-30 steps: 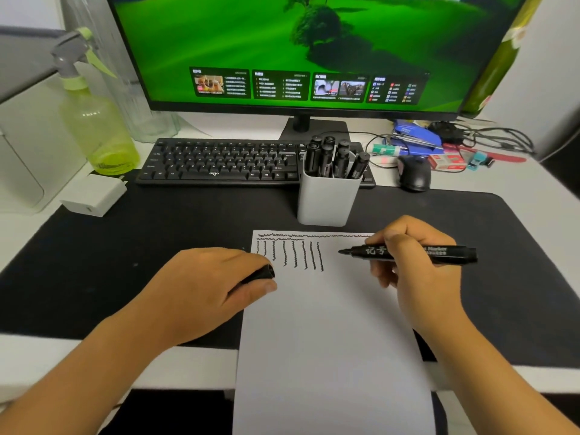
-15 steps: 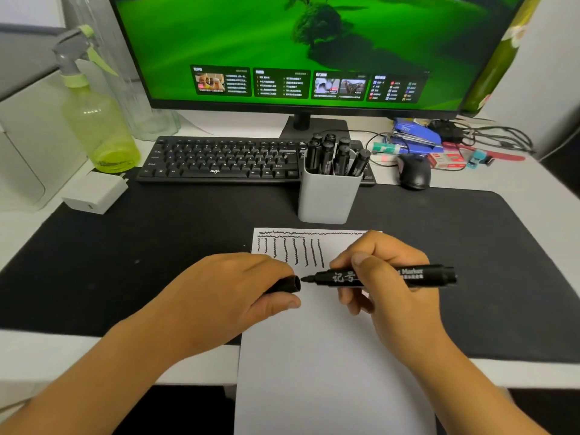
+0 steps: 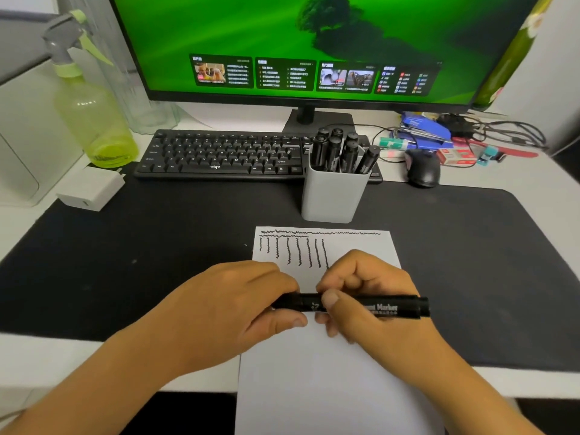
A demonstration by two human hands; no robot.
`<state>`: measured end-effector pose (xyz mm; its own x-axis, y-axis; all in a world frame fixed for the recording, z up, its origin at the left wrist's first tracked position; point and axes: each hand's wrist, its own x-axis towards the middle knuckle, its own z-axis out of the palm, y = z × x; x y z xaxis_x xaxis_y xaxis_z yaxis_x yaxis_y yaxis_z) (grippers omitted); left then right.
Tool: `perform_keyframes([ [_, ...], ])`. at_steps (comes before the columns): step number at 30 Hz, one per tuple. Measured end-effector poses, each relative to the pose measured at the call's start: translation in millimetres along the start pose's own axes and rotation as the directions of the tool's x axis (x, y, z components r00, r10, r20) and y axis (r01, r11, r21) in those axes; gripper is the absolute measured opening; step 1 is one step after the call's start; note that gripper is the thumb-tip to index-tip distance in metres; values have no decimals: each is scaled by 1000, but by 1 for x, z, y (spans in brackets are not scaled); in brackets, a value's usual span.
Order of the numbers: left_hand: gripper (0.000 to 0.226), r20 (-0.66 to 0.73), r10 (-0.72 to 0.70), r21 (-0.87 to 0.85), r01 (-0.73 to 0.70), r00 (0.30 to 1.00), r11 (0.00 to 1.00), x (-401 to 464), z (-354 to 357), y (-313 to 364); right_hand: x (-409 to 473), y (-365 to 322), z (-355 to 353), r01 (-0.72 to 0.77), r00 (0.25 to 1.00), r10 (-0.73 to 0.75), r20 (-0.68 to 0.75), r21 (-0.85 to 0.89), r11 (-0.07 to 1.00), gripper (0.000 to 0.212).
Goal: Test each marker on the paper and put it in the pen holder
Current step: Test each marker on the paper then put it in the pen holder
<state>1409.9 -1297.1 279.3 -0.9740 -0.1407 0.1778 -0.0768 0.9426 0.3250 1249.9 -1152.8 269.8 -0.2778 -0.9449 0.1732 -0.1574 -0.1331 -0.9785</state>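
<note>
A black marker (image 3: pixel 386 307) lies level above the white paper (image 3: pixel 329 381), which carries several wavy test lines near its top. My right hand (image 3: pixel 367 296) grips the marker's barrel. My left hand (image 3: pixel 238 306) is closed on the marker's cap (image 3: pixel 290 303), which sits over the tip end and meets the barrel. A grey pen holder (image 3: pixel 334 196) stands just beyond the paper with several black markers (image 3: pixel 340 150) upright in it.
A black desk mat (image 3: pixel 125 246) covers the desk. Behind it are a black keyboard (image 3: pixel 219 155), a monitor (image 3: pixel 298 45), a black mouse (image 3: pixel 422 171), a green spray bottle (image 3: pixel 91 120), a white charger (image 3: pixel 91 191) and cables and stationery (image 3: pixel 455 139) at the back right.
My right hand brought the marker down and left from above the test lines. The cap in my left hand met the tip and now covers it.
</note>
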Motion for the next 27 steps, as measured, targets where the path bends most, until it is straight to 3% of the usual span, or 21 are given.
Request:
perform_keyframes([
  [6, 33, 81, -19, -144, 31, 996, 989, -7, 3, 3, -7, 1, -4, -39, 998, 31, 63, 127, 991, 9],
  [11, 40, 162, -84, -376, 140, 983, 916, -15, 8, 7, -8, -6, -5, -93, 993, 97, 70, -57, 994, 8],
  [14, 44, 170, -122, -423, 185, 978, 887, -17, 6, 9, -7, -14, -2, -153, 985, 147, 92, 65, 986, 6],
  [19, 61, 147, -131, -202, 159, 980, 966, -10, 8, 15, -8, -15, 4, -173, 985, 173, 22, 19, 985, 10],
  [22, 51, 64, -62, -7, 62, 996, 998, -5, 9, 18, -7, -13, 10, -140, 989, 142, -50, 40, 989, 14],
  [27, 39, -4, -41, 56, 41, 999, 998, -4, 12, 18, -4, -7, 20, -20, 996, 38, -81, 211, 977, 20],
])
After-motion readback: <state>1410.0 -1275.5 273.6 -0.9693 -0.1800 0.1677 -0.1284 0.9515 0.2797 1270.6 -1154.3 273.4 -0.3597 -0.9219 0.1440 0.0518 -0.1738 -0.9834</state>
